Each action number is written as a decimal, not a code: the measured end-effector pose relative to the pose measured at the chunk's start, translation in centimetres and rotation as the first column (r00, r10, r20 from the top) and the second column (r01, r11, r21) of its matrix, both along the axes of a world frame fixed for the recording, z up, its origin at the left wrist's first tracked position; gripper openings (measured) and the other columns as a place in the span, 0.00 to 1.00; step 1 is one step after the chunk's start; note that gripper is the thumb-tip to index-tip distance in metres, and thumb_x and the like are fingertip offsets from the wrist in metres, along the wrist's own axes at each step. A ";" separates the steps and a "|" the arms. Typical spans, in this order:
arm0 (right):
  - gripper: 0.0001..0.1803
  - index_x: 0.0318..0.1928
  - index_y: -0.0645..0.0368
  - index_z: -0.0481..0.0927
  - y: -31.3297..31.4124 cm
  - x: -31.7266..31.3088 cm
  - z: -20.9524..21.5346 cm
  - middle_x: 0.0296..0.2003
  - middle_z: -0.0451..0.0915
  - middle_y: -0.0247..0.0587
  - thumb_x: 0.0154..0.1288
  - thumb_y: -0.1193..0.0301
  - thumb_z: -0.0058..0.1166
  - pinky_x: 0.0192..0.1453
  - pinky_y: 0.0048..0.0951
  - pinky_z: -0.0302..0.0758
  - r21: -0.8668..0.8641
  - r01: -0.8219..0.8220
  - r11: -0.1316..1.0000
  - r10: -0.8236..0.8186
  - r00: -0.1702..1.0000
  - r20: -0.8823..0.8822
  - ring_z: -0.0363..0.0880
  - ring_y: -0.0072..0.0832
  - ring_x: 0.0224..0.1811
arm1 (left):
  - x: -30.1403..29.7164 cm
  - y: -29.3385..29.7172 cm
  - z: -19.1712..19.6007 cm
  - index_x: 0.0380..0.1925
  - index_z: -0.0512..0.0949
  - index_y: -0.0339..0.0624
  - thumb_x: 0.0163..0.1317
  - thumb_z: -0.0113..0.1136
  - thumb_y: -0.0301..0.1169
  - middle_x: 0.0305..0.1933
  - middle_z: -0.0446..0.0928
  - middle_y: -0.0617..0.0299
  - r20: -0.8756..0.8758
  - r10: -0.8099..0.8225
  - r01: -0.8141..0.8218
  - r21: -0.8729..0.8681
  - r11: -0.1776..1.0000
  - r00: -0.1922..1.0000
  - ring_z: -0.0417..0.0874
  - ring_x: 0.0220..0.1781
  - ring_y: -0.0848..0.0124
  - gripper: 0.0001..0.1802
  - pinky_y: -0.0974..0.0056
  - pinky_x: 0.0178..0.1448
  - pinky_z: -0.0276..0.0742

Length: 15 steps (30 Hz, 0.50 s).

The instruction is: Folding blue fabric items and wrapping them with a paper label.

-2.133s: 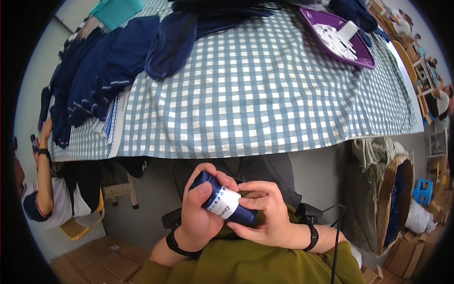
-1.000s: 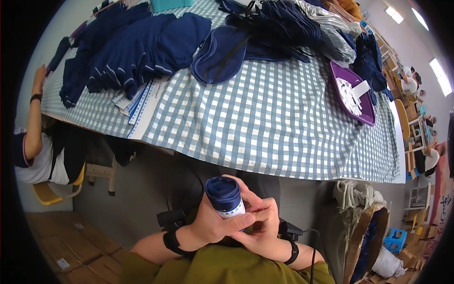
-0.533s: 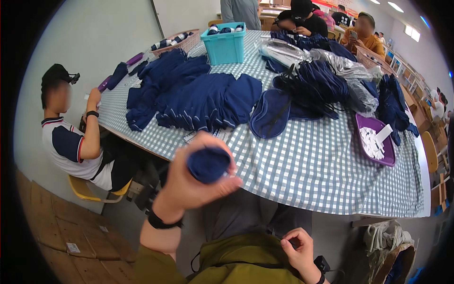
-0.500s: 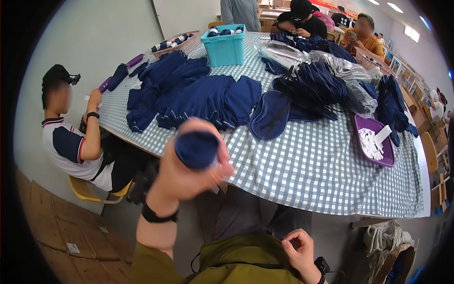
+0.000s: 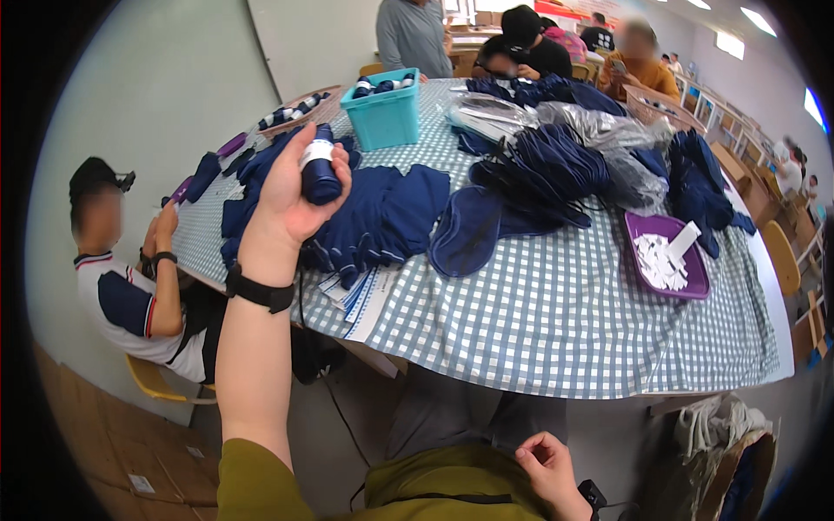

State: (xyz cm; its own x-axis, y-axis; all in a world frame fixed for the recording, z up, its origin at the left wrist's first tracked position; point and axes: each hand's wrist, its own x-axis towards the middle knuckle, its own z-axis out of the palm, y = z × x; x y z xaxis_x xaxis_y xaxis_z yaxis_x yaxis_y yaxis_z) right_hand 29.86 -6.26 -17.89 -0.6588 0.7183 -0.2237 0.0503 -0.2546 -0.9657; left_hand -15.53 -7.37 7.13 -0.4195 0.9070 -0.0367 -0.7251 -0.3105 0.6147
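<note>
My left hand (image 5: 291,187) is raised over the near left of the table, its fingers wrapped round a rolled navy cloth bundle (image 5: 321,184) with a white paper band. Behind that hand spreads a heap of navy cloth pieces (image 5: 391,208). White-and-blue paper strips (image 5: 369,300) lie at the table edge, close to my left forearm. Down by my lap, my right hand (image 5: 549,469) has its fingers curled in toward the thumb, and nothing shows in them. Similar banded rolls fill a turquoise bin (image 5: 382,122) farther back.
A checked cloth covers the table (image 5: 556,326). Navy eye-mask-shaped pieces (image 5: 466,230) and plastic bags (image 5: 599,122) lie across it. A purple tray (image 5: 695,282) holds white slips. One person (image 5: 130,286) sits at the left; others are across the table. A cardboard box (image 5: 734,478) stands lower right.
My left hand has swung up and away over the table, turning the navy roll so its white band shows. My view has shifted slightly. My right hand remains by my lap.
</note>
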 end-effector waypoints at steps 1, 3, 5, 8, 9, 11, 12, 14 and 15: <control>0.06 0.37 0.60 0.75 0.1 0.0 -0.4 0.30 0.79 0.29 0.66 0.76 0.60 0.38 0.18 0.70 -0.016 -0.004 1.000 0.004 1.000 0.003 0.73 0.13 0.32 | 0.1 0.3 0.1 0.41 0.69 0.33 0.69 0.58 0.44 0.34 0.76 0.57 -0.041 0.027 -0.028 -0.015 1.000 0.999 0.79 0.33 0.70 0.21 0.69 0.38 0.82; 0.06 0.38 0.60 0.75 0.5 -0.1 -1.2 0.30 0.79 0.29 0.67 0.75 0.60 0.38 0.18 0.71 -0.040 -0.005 0.999 0.005 1.000 -0.001 0.74 0.13 0.32 | 0.1 1.1 0.3 0.41 0.69 0.33 0.69 0.58 0.44 0.35 0.76 0.57 -0.047 0.039 -0.041 -0.054 0.998 0.998 0.79 0.34 0.70 0.22 0.69 0.38 0.82; 0.07 0.39 0.60 0.74 0.8 0.2 -2.3 0.30 0.78 0.29 0.67 0.74 0.59 0.40 0.20 0.73 -0.067 -0.013 0.998 0.015 0.999 0.029 0.75 0.14 0.33 | -0.1 2.1 0.6 0.42 0.69 0.35 0.70 0.56 0.45 0.33 0.76 0.57 -0.063 0.091 -0.099 -0.127 0.987 0.994 0.79 0.31 0.71 0.21 0.68 0.35 0.81; 0.06 0.37 0.63 0.79 0.9 0.5 -3.6 0.30 0.82 0.34 0.67 0.74 0.60 0.39 0.22 0.75 -0.155 0.022 0.988 -0.023 1.000 0.000 0.78 0.19 0.32 | -1.0 3.0 -0.1 0.42 0.73 0.36 0.70 0.56 0.45 0.29 0.76 0.60 -0.549 0.326 -0.369 0.034 0.929 0.769 0.78 0.26 0.72 0.20 0.68 0.32 0.80; 0.06 0.37 0.58 0.74 0.9 0.4 -3.4 0.31 0.76 0.28 0.73 0.70 0.55 0.41 0.20 0.70 -0.051 -0.040 0.998 0.038 0.998 -0.045 0.71 0.17 0.33 | -1.3 3.6 -1.0 0.40 0.76 0.37 0.65 0.64 0.41 0.28 0.78 0.62 -0.780 0.458 -0.473 0.239 0.848 0.427 0.78 0.25 0.75 0.17 0.68 0.30 0.78; 0.07 0.37 0.58 0.74 1.1 0.4 -3.5 0.31 0.76 0.28 0.73 0.70 0.55 0.41 0.20 0.70 -0.054 -0.034 0.998 0.031 0.997 -0.069 0.71 0.17 0.33 | -1.6 4.1 -2.0 0.42 0.77 0.36 0.54 0.75 0.30 0.33 0.81 0.62 -0.870 0.436 -0.550 0.486 0.679 -0.230 0.82 0.32 0.75 0.19 0.69 0.38 0.79; 0.07 0.37 0.58 0.74 1.2 0.5 -3.4 0.30 0.76 0.28 0.73 0.70 0.55 0.40 0.19 0.69 -0.064 -0.023 0.998 0.018 0.997 -0.077 0.71 0.16 0.33 | -1.6 4.2 -2.3 0.43 0.77 0.37 0.51 0.77 0.27 0.34 0.82 0.61 -0.818 0.397 -0.492 0.570 0.659 -0.416 0.83 0.35 0.75 0.21 0.69 0.41 0.80; 0.07 0.37 0.58 0.73 1.7 0.4 -3.1 0.30 0.75 0.28 0.73 0.70 0.55 0.40 0.20 0.69 -0.082 -0.033 0.996 0.026 0.996 -0.082 0.71 0.16 0.33 | -1.7 4.3 -2.7 0.43 0.77 0.39 0.51 0.77 0.28 0.35 0.83 0.61 -0.823 0.381 -0.478 0.558 0.678 -0.421 0.84 0.38 0.73 0.21 0.69 0.45 0.80; 0.08 0.36 0.58 0.74 2.0 0.3 -3.0 0.30 0.75 0.28 0.73 0.69 0.55 0.40 0.20 0.69 -0.087 -0.029 0.996 0.021 0.996 -0.092 0.71 0.16 0.33 | -1.9 4.5 -2.7 0.43 0.77 0.40 0.51 0.77 0.28 0.35 0.83 0.60 -0.803 0.381 -0.470 0.582 0.663 -0.458 0.84 0.38 0.72 0.21 0.68 0.45 0.80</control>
